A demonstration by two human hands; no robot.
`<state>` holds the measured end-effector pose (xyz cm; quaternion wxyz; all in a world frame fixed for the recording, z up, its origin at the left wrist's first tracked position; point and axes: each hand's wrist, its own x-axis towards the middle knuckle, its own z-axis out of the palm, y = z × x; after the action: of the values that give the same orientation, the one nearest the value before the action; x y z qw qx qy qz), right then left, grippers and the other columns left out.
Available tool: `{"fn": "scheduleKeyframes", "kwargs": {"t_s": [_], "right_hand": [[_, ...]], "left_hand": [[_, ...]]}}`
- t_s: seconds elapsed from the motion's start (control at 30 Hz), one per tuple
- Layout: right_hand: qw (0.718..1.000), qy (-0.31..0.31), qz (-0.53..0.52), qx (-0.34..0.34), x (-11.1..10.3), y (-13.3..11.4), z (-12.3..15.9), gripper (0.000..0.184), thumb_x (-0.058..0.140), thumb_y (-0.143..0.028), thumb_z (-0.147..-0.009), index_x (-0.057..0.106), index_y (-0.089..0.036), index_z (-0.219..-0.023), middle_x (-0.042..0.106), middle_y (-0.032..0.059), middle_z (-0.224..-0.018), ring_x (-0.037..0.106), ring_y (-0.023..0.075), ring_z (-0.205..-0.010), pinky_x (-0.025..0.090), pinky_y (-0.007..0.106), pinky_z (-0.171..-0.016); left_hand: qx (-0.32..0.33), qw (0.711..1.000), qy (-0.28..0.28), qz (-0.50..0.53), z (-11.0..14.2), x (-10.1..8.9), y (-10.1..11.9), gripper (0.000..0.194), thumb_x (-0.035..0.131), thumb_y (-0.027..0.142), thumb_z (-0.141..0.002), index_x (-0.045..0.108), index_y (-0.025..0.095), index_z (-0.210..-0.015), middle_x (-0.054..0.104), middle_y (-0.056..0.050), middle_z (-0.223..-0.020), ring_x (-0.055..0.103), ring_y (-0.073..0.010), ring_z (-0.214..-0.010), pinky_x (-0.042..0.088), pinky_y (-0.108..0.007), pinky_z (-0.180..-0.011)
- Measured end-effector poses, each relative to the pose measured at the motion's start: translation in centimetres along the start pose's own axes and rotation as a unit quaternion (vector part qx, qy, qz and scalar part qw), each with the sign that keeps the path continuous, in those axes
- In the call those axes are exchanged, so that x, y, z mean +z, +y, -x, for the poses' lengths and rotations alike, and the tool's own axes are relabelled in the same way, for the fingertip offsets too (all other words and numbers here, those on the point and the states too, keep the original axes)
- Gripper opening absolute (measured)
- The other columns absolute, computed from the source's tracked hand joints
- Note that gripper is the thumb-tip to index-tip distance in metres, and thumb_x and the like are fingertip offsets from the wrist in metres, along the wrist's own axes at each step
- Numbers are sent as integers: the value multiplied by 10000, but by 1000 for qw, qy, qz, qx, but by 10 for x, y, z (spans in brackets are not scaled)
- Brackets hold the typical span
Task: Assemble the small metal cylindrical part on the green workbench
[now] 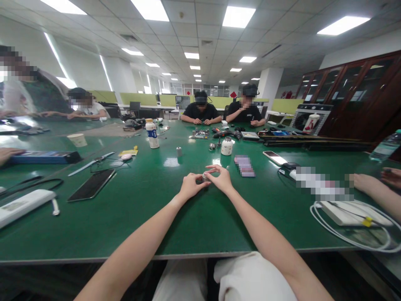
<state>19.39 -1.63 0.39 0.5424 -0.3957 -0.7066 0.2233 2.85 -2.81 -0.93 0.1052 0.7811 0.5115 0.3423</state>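
A small grey metal cylinder [205,177] stands on the green table [131,225] in front of me. My left hand [190,187] grips it from the left, thumb and fingers closed round its side. From the right, my right hand [222,179] has its thumb and index finger closed at the top of the same cylinder. The fingers hide much of it. A second, similar grey cylinder [178,151] stands upright farther off, apart from both hands.
Beyond my hands are a white jar [227,146], a blue-and-white bottle [152,133] and a power drill [227,133]. A dark phone [92,185] lies left; a white phone [275,157] and coiled white cable [316,213] lie right. Other people sit around the table.
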Motion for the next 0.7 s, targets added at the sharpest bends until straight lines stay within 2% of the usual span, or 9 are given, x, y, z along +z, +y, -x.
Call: {"fn": "scheduleKeyframes", "kwargs": {"t_s": [0.17,0.33,0.4,0.53,0.6,0.7], "right_hand": [[999,9,-30,8,-1,-2,-5,205,712,-291,-739,683,-222,-929,744,7,-793,722,200,-804,532,358,-862],[994,99,-47,30,-10,11,-11,253,722,-346,-741,660,-190,-931,752,53,-813,727,228,-830,537,363,-845],[992,108,-24,56,-15,24,-11,245,727,-331,-735,662,-188,-924,754,53,-811,727,233,-836,534,377,-858],[990,0,70,121,-22,50,-5,180,758,-252,-695,700,-222,-863,747,5,-743,727,229,-814,533,400,-879],[988,-30,95,118,-22,56,-2,219,771,-261,-692,713,-246,-903,757,3,-822,722,222,-869,533,395,-891],[988,-45,114,98,-21,58,1,273,784,-278,-694,716,-275,-958,760,-4,-896,712,215,-934,520,395,-923]], "left_hand": [[-2,1000,3,1,1,0,2,339,668,540,-768,760,240,-897,756,-30,-866,631,-243,-907,462,-332,-819],[-8,1000,-5,-4,2,-2,6,350,650,537,-788,753,239,-940,752,-32,-890,633,-238,-917,464,-331,-816],[-10,1000,-8,-8,2,-2,7,346,650,530,-790,751,236,-942,752,-32,-897,632,-237,-921,464,-333,-818],[-14,1000,-10,-9,2,-2,7,344,649,534,-788,750,235,-927,752,-29,-898,625,-243,-936,465,-337,-822],[-15,1000,-9,-8,2,-2,7,355,647,538,-788,749,232,-936,754,-31,-902,624,-247,-934,466,-342,-824],[-10,1000,-8,-4,2,-1,7,362,643,535,-791,747,230,-954,756,-33,-911,626,-245,-922,468,-342,-823]]}}
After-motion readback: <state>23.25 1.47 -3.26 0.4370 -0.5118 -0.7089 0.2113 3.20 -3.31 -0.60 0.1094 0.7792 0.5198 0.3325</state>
